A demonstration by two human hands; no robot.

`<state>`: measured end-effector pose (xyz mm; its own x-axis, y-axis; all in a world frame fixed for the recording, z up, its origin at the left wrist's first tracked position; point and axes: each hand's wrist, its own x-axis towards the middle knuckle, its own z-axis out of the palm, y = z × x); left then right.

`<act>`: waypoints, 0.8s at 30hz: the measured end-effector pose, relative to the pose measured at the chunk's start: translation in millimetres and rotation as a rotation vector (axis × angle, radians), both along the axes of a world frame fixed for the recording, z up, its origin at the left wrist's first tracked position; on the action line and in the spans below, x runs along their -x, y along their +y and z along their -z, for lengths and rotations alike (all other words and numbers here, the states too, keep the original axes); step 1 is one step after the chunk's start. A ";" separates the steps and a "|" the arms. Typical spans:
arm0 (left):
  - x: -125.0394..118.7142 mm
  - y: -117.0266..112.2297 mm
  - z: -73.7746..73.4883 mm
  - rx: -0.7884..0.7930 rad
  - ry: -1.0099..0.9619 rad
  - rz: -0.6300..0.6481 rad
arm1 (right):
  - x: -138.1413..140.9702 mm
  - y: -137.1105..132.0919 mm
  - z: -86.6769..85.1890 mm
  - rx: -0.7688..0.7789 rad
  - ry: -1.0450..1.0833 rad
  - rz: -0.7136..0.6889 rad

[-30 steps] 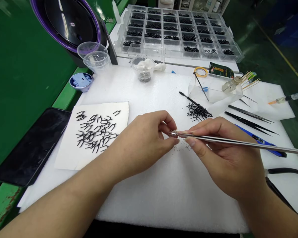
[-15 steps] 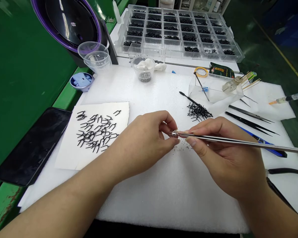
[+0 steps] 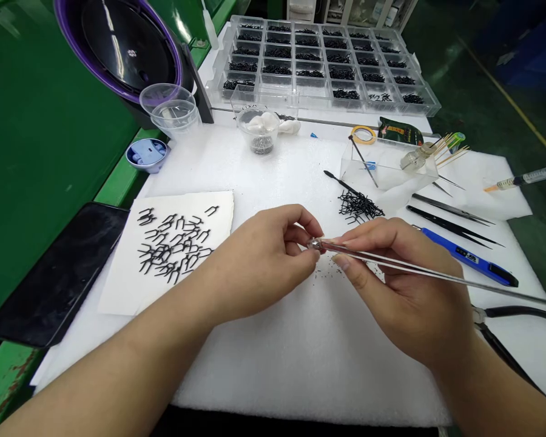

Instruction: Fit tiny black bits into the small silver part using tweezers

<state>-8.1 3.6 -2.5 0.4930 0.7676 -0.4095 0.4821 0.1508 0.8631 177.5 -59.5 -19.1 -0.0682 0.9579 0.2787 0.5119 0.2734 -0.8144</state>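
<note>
Between thumb and fingers, my left hand (image 3: 273, 261) pinches a small shiny silvery piece (image 3: 315, 243); its exact kind is too small to make out. My right hand (image 3: 404, 285) is closed round a pair of long metal tweezers (image 3: 418, 274), whose tips meet the shiny piece. Tiny dark bits lie scattered on the white foam below the fingertips. Left of my left hand, many black forked pieces (image 3: 175, 246) are spread on a white paper sheet (image 3: 122, 291). Just beyond my right hand sits a heap of black forked pieces (image 3: 359, 205).
A compartment box (image 3: 316, 85) of black pieces stands at the back. Clear cups (image 3: 170, 115), a cup with white balls (image 3: 260, 130) and a clear tray (image 3: 391, 170) stand nearer. On the right lie black tweezers (image 3: 450, 224), a blue pen-like tool (image 3: 471, 255), pliers (image 3: 519, 312) and a syringe (image 3: 528, 177).
The tweezers have swung slightly, their rear end now lower, and their two arms show further apart. The view has shifted a little; more of the blue tool shows beside my right hand.
</note>
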 end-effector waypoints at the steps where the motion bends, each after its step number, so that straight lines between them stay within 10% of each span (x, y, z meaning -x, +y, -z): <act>1: 0.1 0.3 -0.7 0.008 0.001 -0.002 | -0.3 -0.1 -0.2 0.000 -0.003 -0.001; 24: 1.8 2.2 2.0 0.039 -0.058 -0.004 | -0.3 -0.7 -2.0 -0.047 -0.008 -0.015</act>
<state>-9.9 5.8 -4.5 0.5141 0.7533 -0.4101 0.4308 0.1867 0.8829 177.8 -60.2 -17.1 -0.0849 0.9428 0.3225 0.5140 0.3187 -0.7964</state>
